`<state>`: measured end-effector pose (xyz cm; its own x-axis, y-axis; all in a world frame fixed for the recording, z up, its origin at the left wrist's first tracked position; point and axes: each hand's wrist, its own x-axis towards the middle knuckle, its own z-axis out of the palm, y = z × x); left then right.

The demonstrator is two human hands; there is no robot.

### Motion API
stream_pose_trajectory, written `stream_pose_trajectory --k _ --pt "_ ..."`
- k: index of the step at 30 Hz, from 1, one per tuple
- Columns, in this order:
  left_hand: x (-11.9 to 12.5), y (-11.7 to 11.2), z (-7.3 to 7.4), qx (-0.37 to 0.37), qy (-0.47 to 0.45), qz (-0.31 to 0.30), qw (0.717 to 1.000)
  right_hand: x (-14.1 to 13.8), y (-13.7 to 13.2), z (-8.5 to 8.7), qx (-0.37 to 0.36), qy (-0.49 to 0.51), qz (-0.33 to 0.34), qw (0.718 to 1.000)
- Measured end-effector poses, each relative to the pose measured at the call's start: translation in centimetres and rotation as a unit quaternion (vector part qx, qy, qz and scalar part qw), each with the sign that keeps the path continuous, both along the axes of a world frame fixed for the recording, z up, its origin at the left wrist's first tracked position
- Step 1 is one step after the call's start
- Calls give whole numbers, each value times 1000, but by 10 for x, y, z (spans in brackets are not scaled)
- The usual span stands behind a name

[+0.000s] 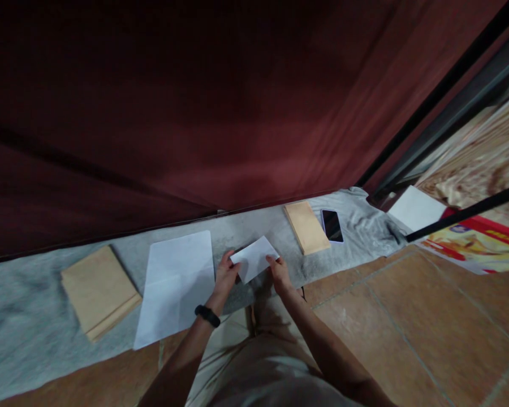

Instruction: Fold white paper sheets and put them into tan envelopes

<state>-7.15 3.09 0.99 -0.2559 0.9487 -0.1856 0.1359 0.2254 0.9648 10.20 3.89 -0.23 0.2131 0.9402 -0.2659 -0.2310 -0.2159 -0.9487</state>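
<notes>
A small white sheet of folded paper [254, 260] is held between my two hands, tilted above the grey cloth. My left hand [226, 273] grips its left edge, with a black band on the wrist. Across from it, my right hand [279, 272] pinches the right edge, thumb on top. Large white sheets [178, 282] with crease lines lie just left of my left hand. To the right of my right hand rests a stack of brown envelopes [307, 227].
Another stack of brown envelopes [99, 291] lies at the left on the grey cloth [21, 316]. A phone [332, 226] sits at the right. Behind the cloth rises a dark red panel [237, 113]. A colourful box [479, 243] and a black bar [470, 209] stand at the far right.
</notes>
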Motion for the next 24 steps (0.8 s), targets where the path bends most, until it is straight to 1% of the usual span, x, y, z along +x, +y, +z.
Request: stream_pose_trajectory --k 3,5,7,8,9,11,14,16,18,19,21,22,24 --pt "-9 3 3 -30 126 -44 991 21 2 -5 25 -56 -22 998" --pt "-10 5 8 -29 199 -59 978 30 2 -6 42 -85 -27 995" --pt "-7 8 12 -29 249 -80 965 35 -1 -4 91 -164 -11 982" --pt "-6 9 13 -32 267 -90 959 35 -3 -3 128 -224 8 966" --pt "-4 10 13 -38 284 -97 953 34 -4 -2 168 -291 35 941" --pt "-2 12 13 -45 308 -106 944 29 -7 -1 235 -419 101 872" --pt "-1 14 11 -46 322 -113 939 18 -10 -2 269 -540 192 774" --pt "0 12 9 -45 328 -110 937 12 -12 -5 269 -596 218 725" --pt "1 7 9 -35 353 -91 931 9 -14 -9 265 -630 218 696" --pt "3 4 9 -18 377 -78 923 8 -14 -11 265 -640 214 688" --pt "9 -4 9 38 434 -64 898 9 -15 -14 269 -651 208 679" --pt "14 -8 8 72 458 -73 883 9 -16 -16 272 -654 205 676" --pt "24 -17 3 128 489 -124 854 10 -16 -19 275 -659 205 669"
